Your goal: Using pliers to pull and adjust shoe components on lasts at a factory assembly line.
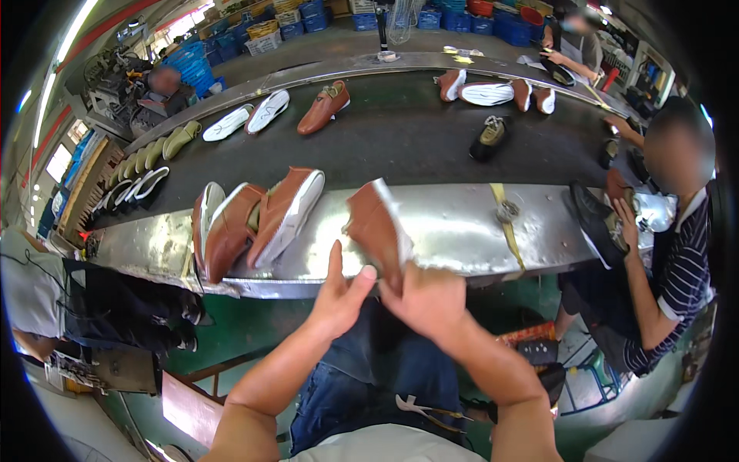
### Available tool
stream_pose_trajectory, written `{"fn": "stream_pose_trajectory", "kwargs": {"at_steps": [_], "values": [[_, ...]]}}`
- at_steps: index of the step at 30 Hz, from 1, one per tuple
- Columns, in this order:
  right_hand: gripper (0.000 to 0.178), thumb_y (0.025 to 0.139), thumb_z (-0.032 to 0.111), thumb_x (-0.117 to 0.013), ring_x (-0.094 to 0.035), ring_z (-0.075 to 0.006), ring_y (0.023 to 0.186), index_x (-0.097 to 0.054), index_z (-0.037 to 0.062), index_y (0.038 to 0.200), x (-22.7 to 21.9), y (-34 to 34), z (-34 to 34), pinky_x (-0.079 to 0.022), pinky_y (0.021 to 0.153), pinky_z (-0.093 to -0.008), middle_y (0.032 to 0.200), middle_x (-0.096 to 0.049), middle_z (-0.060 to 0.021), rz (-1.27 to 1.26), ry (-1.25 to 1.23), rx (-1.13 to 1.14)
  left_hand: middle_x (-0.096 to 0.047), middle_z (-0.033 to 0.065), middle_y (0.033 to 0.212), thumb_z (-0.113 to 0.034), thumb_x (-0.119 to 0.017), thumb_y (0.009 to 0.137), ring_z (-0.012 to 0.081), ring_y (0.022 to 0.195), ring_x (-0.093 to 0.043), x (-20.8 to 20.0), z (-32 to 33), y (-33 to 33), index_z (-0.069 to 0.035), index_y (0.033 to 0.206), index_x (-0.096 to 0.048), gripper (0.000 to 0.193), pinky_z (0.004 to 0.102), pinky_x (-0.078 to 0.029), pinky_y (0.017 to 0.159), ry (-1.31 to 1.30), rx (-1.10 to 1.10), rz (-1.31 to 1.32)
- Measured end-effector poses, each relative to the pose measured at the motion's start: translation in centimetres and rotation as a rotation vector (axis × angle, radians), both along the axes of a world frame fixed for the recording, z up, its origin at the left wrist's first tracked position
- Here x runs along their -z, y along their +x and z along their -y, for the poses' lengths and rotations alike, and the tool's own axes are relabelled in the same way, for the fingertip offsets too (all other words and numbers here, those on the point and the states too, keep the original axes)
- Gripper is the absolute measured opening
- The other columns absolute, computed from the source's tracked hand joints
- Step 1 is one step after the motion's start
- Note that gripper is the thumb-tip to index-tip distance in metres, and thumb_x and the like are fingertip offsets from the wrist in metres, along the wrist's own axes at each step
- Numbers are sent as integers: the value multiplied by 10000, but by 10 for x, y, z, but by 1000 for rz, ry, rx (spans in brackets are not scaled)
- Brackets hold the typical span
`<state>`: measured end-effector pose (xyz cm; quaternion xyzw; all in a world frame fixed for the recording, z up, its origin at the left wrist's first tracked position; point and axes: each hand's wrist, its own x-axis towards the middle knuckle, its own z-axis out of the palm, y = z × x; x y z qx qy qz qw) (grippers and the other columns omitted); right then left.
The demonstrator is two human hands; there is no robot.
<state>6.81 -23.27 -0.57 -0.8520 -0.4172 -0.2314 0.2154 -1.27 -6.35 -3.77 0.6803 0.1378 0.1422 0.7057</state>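
A brown shoe (379, 219) with a white sole stands tilted over the metal table edge in front of me. My right hand (431, 300) is closed round its lower end, which the fingers partly hide. Just left of that end is my left hand (342, 296), its index finger and thumb spread apart and nothing plainly held. To the left, several brown shoes with white soles lean together on the metal ledge, among them a brown shoe (289, 214) turned on its side.
Beyond the metal ledge (446, 223) runs a dark conveyor belt (385, 138) carrying brown, green and black shoes. A yellow strap (508, 231) crosses the ledge. At right a co-worker (662, 246) holds a black shoe (593, 223). A pointed tool (419, 406) lies at my lap.
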Motion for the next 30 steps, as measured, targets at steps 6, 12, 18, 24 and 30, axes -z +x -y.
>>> {"fn": "stream_pose_trajectory", "kwargs": {"at_steps": [6, 12, 18, 24, 30], "values": [[605, 751, 295, -834, -709, -317, 902, -606, -67, 1179, 92, -108, 38, -548, 734, -379, 1111, -698, -221, -126, 26, -186, 82, 400, 1599, -269, -810, 832, 491, 1531, -28, 39, 59, -64, 12, 1588, 124, 1234, 481, -180, 1229, 590, -170, -96], [349, 815, 211, -792, -654, -342, 1061, -664, 24, 1081, 66, -139, 93, -512, 893, -433, 1201, -665, -168, -235, 89, -243, -203, 334, 1606, -100, -739, 830, 418, 1422, -406, 59, 35, -118, -58, 1622, 73, 1135, 411, -390, 1128, 561, -118, 54], [347, 851, 204, -750, -607, -357, 1136, -651, 25, 1131, 21, -126, 106, -455, 978, -473, 1175, -650, -130, -93, 155, -224, -211, 348, 1604, -10, -701, 747, 488, 1306, -501, 47, 35, -216, -70, 1590, -267, 950, 509, -479, 1024, 1272, 508, 36], [386, 923, 138, -662, -626, -360, 1194, -648, 96, 1307, 103, -122, 103, -503, 982, -447, 1322, -652, -154, -795, -153, -564, -226, 344, 1600, -9, -699, 754, 498, 1234, -545, 64, 57, -232, 4, 1592, -190, 981, 494, -484, 1019, 1128, 784, -74], [250, 911, 128, -654, -653, -356, 1131, -710, 98, 1153, 170, -129, 119, -522, 958, -420, 1258, -666, -155, -873, -186, -787, -212, 320, 1611, -48, -753, 755, 493, 1263, -530, 91, 58, -239, 7, 1599, -97, 1070, 470, -479, 1045, 924, 1020, -180]]}}
